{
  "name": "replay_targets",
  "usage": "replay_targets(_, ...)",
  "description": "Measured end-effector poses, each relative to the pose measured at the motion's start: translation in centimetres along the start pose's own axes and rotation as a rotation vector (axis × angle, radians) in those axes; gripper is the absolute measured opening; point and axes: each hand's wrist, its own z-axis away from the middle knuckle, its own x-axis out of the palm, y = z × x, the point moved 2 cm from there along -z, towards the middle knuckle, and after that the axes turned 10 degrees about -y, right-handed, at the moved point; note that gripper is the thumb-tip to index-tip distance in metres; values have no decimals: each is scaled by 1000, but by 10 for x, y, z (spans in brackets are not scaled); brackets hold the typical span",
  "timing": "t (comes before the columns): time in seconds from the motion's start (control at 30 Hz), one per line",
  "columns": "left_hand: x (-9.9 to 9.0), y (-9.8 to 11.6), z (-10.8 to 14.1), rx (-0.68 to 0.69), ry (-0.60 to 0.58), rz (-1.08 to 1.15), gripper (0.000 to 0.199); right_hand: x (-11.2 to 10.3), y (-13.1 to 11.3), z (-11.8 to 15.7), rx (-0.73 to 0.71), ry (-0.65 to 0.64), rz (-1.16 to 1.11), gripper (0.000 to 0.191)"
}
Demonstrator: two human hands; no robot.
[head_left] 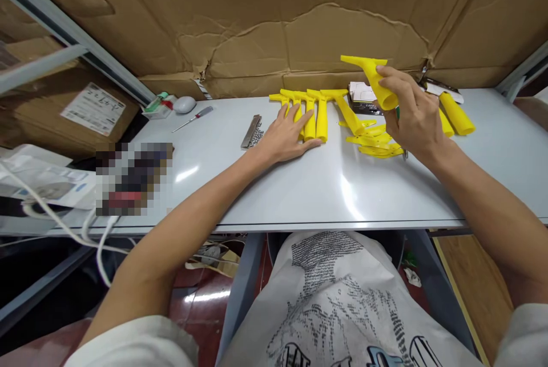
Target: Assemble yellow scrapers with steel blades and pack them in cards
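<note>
Several yellow T-shaped plastic pieces lie side by side at the middle of the table. My left hand rests on the left ones with its fingers spread. Raised above the table, my right hand grips another yellow T-shaped piece, its wide flat end pointing up and left. Below that piece is a pile of flat yellow parts. Two more yellow tubes, one of them a tube in plain view, lie right of my right hand. Something metallic shows just under my right hand, too small to identify.
On the grey-white table are a metal strip beside small screws, a screwdriver, a white mouse and a small black-and-white box. Cables hang at the left edge. Cardboard stands behind.
</note>
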Motion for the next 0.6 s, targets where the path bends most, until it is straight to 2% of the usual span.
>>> replay_targets(0.07,5,-3,-6,49,37,7,106,1,-2,2,-11,-4,3,52)
replay_targets(0.2,17,-10,-24,175,137,44,115,7,-7,5,-137,47,88,51)
replay_targets(0.37,22,-17,-41,282,211,103,126,-3,-29,6,-313,290,100,39)
replay_targets(0.5,22,-22,-45,344,184,179,124,-10,-59,13,-626,449,129,32)
replay_targets(0.6,26,-26,-51,340,227,208,113,-7,-85,23,-848,383,154,22)
